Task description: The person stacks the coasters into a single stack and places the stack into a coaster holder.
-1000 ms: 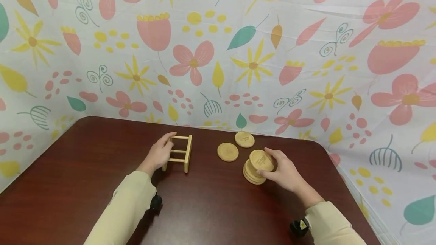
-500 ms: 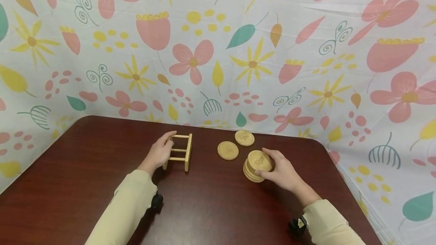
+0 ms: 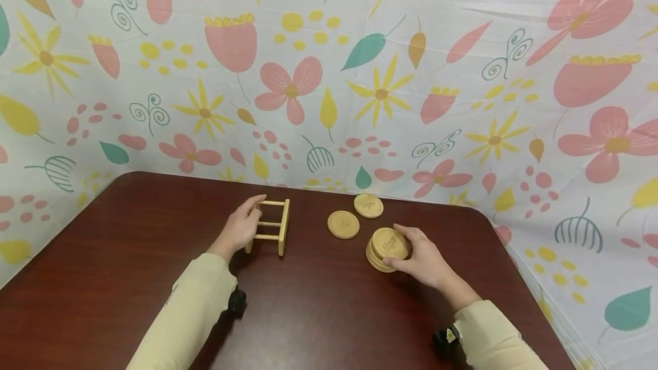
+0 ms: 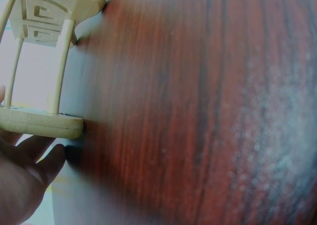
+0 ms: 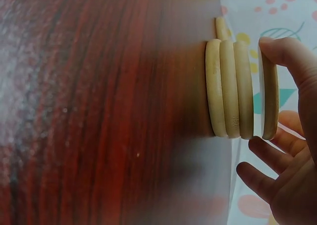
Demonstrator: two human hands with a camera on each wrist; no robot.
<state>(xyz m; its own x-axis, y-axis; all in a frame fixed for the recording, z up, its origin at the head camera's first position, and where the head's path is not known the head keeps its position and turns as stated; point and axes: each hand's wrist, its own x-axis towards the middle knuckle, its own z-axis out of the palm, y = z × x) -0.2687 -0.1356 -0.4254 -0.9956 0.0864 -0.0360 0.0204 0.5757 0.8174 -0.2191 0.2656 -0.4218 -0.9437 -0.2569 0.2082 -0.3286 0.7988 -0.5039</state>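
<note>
Left hand: grips the left end panel of the rack [image 3: 283,228], fingers behind it [image 4: 37,146]
Rack: pale wood, standing on the table [image 3: 319,307], two end panels joined by rods
Nearer loose coaster [image 3: 343,225]: flat on the table, right of the rack
Farther loose coaster [image 3: 368,206]: flat, just beyond it, with a printed mark
Stack [image 5: 230,88]: three round coasters
Held coaster [image 3: 389,242]: above the stack, a gap between
Right hand [image 3: 425,258]: pinches the held coaster by its rim
</note>
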